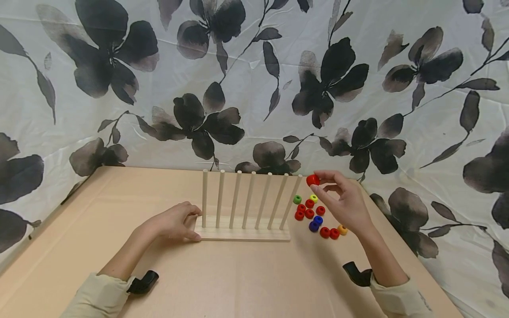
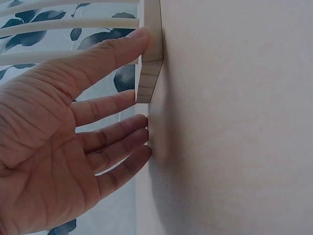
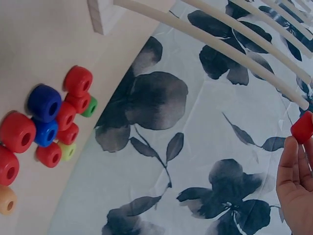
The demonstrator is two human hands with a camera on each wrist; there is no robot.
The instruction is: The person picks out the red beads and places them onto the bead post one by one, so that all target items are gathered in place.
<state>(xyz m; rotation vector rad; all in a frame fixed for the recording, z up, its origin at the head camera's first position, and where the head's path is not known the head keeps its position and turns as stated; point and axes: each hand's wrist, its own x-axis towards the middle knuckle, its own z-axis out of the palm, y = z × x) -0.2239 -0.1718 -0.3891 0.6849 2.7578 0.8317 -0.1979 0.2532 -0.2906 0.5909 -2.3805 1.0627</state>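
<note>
A wooden base (image 1: 244, 235) bears a row of several upright pegs. At its left end my left hand (image 1: 175, 223) grips it; in the left wrist view the thumb of that hand (image 2: 58, 132) lies on the base (image 2: 151, 44), the index fingertip touches its end, and the other fingers are spread below. My right hand (image 1: 346, 203) pinches a red bead (image 1: 313, 179) between thumb and fingers, just right of the rightmost peg's (image 1: 292, 201) top. The right wrist view shows the same red bead (image 3: 302, 127) beside a peg tip (image 3: 304, 104), not on it.
Right of the base, loose beads lie on the table (image 1: 238, 278): several red (image 1: 324, 232), two blue (image 1: 313, 226), one green (image 1: 297, 199), one yellow (image 1: 313, 198) and one orange (image 1: 342, 229). Behind the table hangs a floral cloth (image 1: 262, 88).
</note>
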